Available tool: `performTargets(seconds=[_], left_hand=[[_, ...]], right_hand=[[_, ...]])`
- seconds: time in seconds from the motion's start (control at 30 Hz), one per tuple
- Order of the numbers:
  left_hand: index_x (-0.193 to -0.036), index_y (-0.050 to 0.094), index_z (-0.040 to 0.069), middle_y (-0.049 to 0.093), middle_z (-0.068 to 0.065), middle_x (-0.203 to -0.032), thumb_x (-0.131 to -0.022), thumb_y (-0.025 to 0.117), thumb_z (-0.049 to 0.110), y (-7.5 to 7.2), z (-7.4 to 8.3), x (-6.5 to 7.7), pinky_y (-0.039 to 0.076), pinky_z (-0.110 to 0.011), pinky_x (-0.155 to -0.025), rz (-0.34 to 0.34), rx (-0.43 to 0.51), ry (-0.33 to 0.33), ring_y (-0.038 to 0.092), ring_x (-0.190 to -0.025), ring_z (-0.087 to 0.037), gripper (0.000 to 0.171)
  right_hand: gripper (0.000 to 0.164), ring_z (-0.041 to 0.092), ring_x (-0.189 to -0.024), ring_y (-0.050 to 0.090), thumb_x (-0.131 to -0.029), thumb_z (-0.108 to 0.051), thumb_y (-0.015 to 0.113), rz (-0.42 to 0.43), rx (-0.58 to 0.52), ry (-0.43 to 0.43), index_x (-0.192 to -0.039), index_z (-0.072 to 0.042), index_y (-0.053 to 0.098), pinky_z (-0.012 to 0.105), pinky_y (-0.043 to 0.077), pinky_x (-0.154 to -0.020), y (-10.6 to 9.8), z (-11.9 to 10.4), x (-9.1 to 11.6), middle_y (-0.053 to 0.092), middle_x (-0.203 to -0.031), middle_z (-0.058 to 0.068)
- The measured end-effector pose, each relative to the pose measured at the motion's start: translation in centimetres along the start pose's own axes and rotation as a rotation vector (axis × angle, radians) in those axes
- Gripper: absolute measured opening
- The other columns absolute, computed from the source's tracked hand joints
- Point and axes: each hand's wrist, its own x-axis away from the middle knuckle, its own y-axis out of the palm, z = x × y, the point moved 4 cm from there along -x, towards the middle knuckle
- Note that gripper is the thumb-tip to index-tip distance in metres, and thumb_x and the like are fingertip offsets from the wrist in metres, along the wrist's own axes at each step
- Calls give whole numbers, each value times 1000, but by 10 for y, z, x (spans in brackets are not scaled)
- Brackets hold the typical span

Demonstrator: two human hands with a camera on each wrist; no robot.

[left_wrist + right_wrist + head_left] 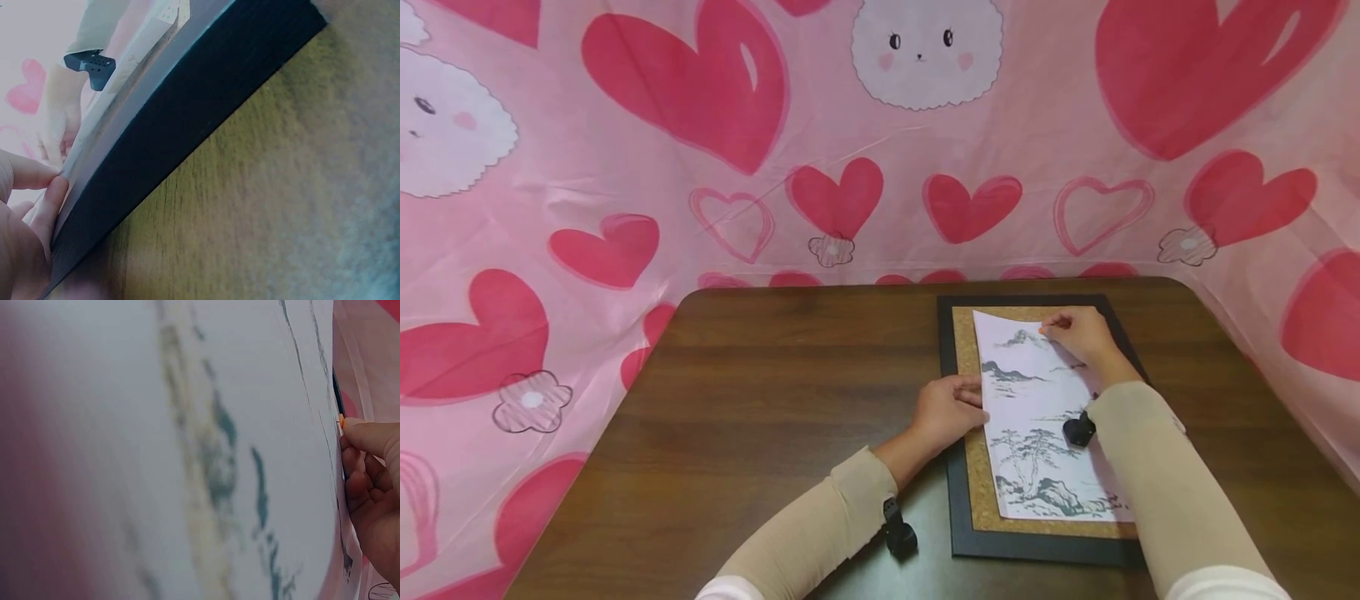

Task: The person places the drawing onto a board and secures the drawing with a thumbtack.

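A white sheet of paper [1037, 392] printed with an ink landscape lies over a cork board [967, 350] with a black frame [958, 500]. Near the sheet's upper edge, my right hand [1084, 333] pinches a small orange push pin [341, 421] between thumb and finger. Its point is hidden against the paper. My left hand [946, 410] is at the sheet's left edge, where thumb and fingers pinch the paper. The left wrist view shows those fingertips [57, 185] right at the paper's edge, beside the raised black frame side.
The board lies on the right half of a dark wooden table [775, 400]. A pink cloth [880, 133] with hearts hangs behind and at both sides. Black wrist cameras sit on the left sleeve [820, 517] and the right sleeve [1172, 483].
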Motion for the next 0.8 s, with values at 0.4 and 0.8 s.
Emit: performTargets(seconds=[0.4, 0.8], left_hand=[[-117, 71, 9, 71, 4, -77, -73, 81, 0, 0, 2, -1, 52, -22, -60, -3, -2, 4, 65, -68, -6, 46], [-118, 67, -2, 73, -6, -89, -75, 77, -4, -13, 3, 10, 54, -22, -69, -84, 80, 21, 68, -77, -8, 44]], right_hand=[[12, 33, -83, 58, -88, -11, 69, -37, 84, -9, -86, 1, 73, 43, 45, -74, -3, -13, -4, 68, -80, 13], [24, 36, -95, 59, -91, -7, 66, -180, -35, -6, -111, 7, 65, 27, 51, -67, -29, -18, 20, 64, -104, 24]])
